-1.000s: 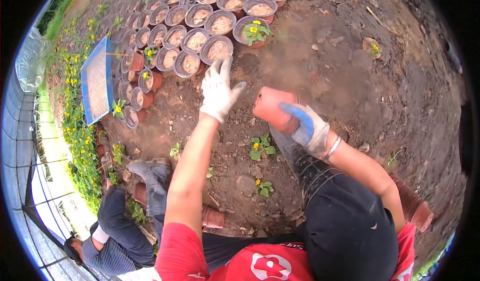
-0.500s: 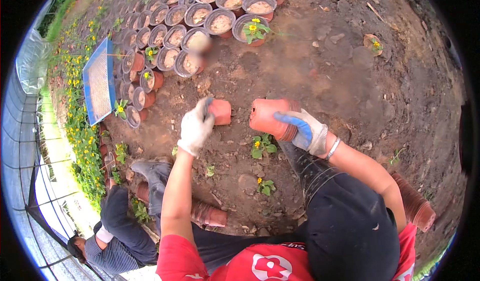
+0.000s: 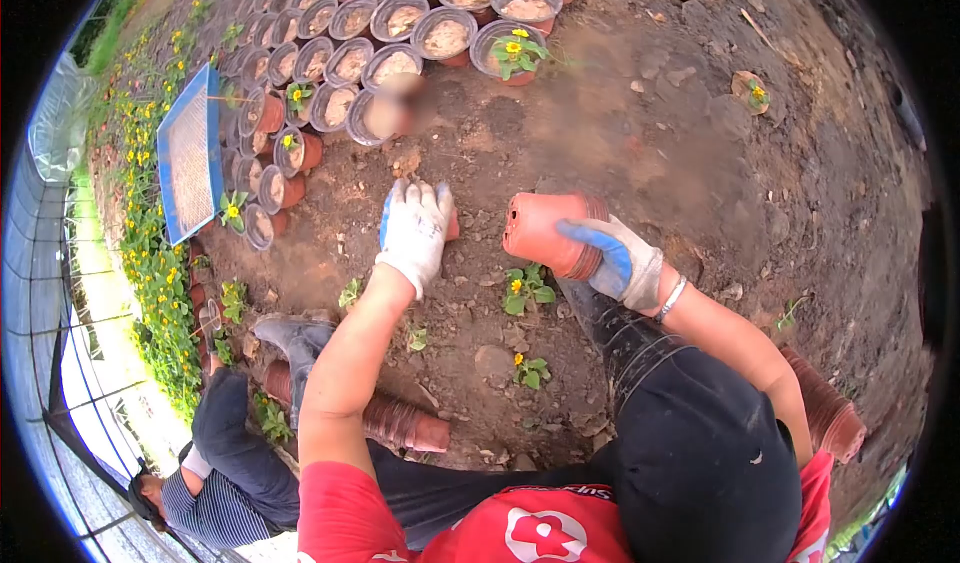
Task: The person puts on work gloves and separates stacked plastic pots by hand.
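My left hand (image 3: 413, 231), in a white and blue work glove, is closed over a small terracotta-coloured plastic pot (image 3: 453, 226). Its back faces up and hides most of the pot, leaving just the right edge in sight. A short stack of similar nested pots (image 3: 543, 229) lies on its side in the grip of my gloved right hand (image 3: 622, 261), bottom holes facing left. The fingers wrap round the rim end. Between the hands and my body, a small plant with a yellow flower (image 3: 527, 289) stands in the soil.
Rows of soil-filled pots (image 3: 445, 39) stand ahead, left of centre, beside a blue-framed sieve (image 3: 192, 158). Long nested pot stacks lie near my legs, one at left (image 3: 405, 425) and one at right (image 3: 825, 408). A person in a striped shirt (image 3: 215, 508) sits at lower left.
My left hand has turned palm-down and shifted slightly right and nearer, with the single pot now mostly covered. My right hand and its stack have barely moved.
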`<state>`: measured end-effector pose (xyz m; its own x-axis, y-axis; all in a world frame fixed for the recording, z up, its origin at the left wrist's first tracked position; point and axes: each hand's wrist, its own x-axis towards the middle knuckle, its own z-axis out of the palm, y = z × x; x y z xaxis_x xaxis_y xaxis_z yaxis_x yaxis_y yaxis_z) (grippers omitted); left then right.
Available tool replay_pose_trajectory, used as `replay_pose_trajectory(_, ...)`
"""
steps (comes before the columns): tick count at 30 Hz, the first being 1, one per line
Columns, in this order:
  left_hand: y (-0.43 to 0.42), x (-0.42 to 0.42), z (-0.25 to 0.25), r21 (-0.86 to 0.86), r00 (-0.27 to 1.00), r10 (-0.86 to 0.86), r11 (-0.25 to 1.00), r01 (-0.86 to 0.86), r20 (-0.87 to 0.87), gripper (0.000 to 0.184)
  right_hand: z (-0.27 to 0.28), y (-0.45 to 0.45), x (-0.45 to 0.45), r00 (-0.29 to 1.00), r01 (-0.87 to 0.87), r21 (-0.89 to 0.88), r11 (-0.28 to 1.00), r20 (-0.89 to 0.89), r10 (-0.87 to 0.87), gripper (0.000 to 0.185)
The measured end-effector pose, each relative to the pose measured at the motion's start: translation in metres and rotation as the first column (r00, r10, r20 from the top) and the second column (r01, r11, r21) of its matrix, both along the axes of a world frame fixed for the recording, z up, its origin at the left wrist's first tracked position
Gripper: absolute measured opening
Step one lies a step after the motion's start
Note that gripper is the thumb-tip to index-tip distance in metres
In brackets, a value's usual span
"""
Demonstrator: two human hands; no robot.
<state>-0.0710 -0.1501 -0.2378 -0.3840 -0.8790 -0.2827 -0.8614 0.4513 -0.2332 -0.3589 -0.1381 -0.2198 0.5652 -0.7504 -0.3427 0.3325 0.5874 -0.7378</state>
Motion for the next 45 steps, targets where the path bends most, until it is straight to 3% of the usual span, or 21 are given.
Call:
replay_pose_trajectory(1, -0.006, 0.002, 0.0, 0.009, 0.998, -0.013, 1.0, 0.013, 0.059, 0.038, 0.009, -0.004, 0.002, 0.999, 0.044, 0.282, 0.958, 0.007, -0.048, 0.029)
replay_pose_trajectory(2, -0.012, 0.002, 0.0, 0.008, 0.998, -0.015, 1.0, 0.014, 0.06, 0.038, 0.009, -0.004, 0.002, 0.999, 0.046, 0.281, 0.959, 0.007, -0.05, 0.029)
replay_pose_trajectory(7, -0.035, -0.016, 0.01, 0.366, 0.998, 0.015, 0.93, -0.038, 0.065, 0.055, 0.008, -0.004, -0.001, 1.0, 0.012, 0.299, 0.954, -0.003, -0.012, 0.033)
replay_pose_trajectory(10, -0.03, -0.016, 0.0, 0.321, 0.998, 0.03, 0.946, -0.047, 0.058, 0.047, 0.003, -0.003, -0.003, 0.982, 0.017, 0.405, 0.914, 0.167, -0.092, 0.034)
replay_pose_trajectory(14, -0.016, -0.009, 0.005, 0.267, 0.993, 0.119, 0.957, -0.114, -0.004, 0.042, 0.005, -0.004, -0.008, 0.978, -0.019, 0.477, 0.879, 0.192, -0.083, 0.036)
replay_pose_trajectory(16, -0.007, -0.001, 0.007, 0.149, 0.977, 0.108, 0.985, -0.081, -0.182, 0.043, 0.007, -0.003, -0.009, 0.999, 0.015, 0.275, 0.961, 0.042, -0.028, 0.038)
replay_pose_trajectory(17, -0.002, 0.004, 0.01, 0.149, 0.978, 0.106, 0.986, -0.08, -0.179, 0.043, 0.007, -0.004, -0.009, 0.999, 0.016, 0.275, 0.961, 0.045, -0.03, 0.038)
replay_pose_trajectory(19, 0.007, 0.008, 0.025, 0.096, 0.878, 0.2, 0.98, -0.176, -0.434, 0.043, 0.005, -0.006, -0.008, 0.982, -0.012, 0.496, 0.868, 0.171, -0.084, 0.038)
replay_pose_trajectory(20, 0.012, 0.01, 0.029, 0.21, 0.771, 0.357, 0.934, -0.289, -0.527, 0.049, -0.002, -0.003, -0.009, 0.981, -0.013, 0.499, 0.866, 0.173, -0.085, 0.038)
replay_pose_trajectory(21, 0.018, 0.009, 0.035, 0.212, 0.772, 0.362, 0.932, -0.293, -0.523, 0.049, -0.009, -0.001, -0.01, 0.993, 0.0, 0.4, 0.916, 0.107, -0.047, 0.038)
replay_pose_trajectory(23, 0.029, 0.005, 0.046, 0.548, 0.25, 0.665, 0.732, -0.405, -0.704, 0.043, -0.017, 0.001, -0.009, 0.999, -0.005, 0.289, 0.957, 0.041, -0.007, 0.037)
replay_pose_trajectory(25, 0.037, 0.007, 0.042, 0.452, 0.27, 0.568, 0.803, -0.388, -0.778, 0.043, -0.002, -0.005, -0.006, 0.97, -0.014, 0.547, 0.837, 0.21, -0.121, 0.037)
replay_pose_trajectory(27, 0.045, 0.006, 0.041, 0.418, 0.194, 0.495, 0.845, -0.333, -0.847, 0.043, 0.001, -0.007, -0.003, 0.974, -0.012, 0.542, 0.84, 0.195, -0.112, 0.037)
replay_pose_trajectory(32, 0.071, -0.002, 0.039, 0.292, 0.296, 0.379, 0.908, -0.3, -0.877, 0.04, 0.003, -0.007, 0.001, 0.969, -0.008, 0.551, 0.834, 0.212, -0.13, 0.036)
replay_pose_trajectory(35, 0.088, 0.0, 0.029, 0.342, 0.253, 0.454, 0.858, -0.383, -0.854, 0.037, 0.002, -0.007, 0.001, 0.971, 0.005, 0.568, 0.823, 0.196, -0.141, 0.038)
replay_pose_trajectory(38, 0.091, -0.007, 0.029, 0.328, 0.363, 0.463, 0.867, -0.376, -0.809, 0.042, 0.02, -0.005, 0.002, 0.991, 0.059, 0.387, 0.92, 0.084, -0.099, 0.038)
replay_pose_trajectory(39, 0.093, -0.009, 0.03, 0.282, 0.441, 0.433, 0.886, -0.368, -0.786, 0.045, 0.016, -0.004, 0.002, 0.982, 0.038, 0.411, 0.911, 0.151, -0.109, 0.038)
replay_pose_trajectory(41, 0.093, -0.001, 0.031, 0.375, 0.429, 0.512, 0.852, -0.365, -0.744, 0.046, 0.012, -0.004, 0.002, 0.969, 0.017, 0.426, 0.905, 0.217, -0.121, 0.037)
replay_pose_trajectory(43, 0.088, 0.001, 0.045, 0.505, 0.12, 0.556, 0.811, -0.296, -0.823, 0.043, 0.017, 0.002, 0.002, 0.992, 0.093, 0.085, 0.992, 0.076, -0.099, 0.036)
replay_pose_trajectory(44, 0.087, 0.0, 0.061, 0.735, -0.255, 0.69, 0.626, -0.26, -0.678, 0.041, 0.018, 0.002, -0.001, 0.992, 0.095, 0.089, 0.992, 0.071, -0.102, 0.036)
replay_pose_trajectory(45, 0.086, 0.008, 0.062, 0.772, -0.491, 0.62, 0.602, -0.204, -0.613, 0.039, 0.017, -0.001, -0.004, 0.992, 0.067, 0.242, 0.968, 0.084, -0.089, 0.037)
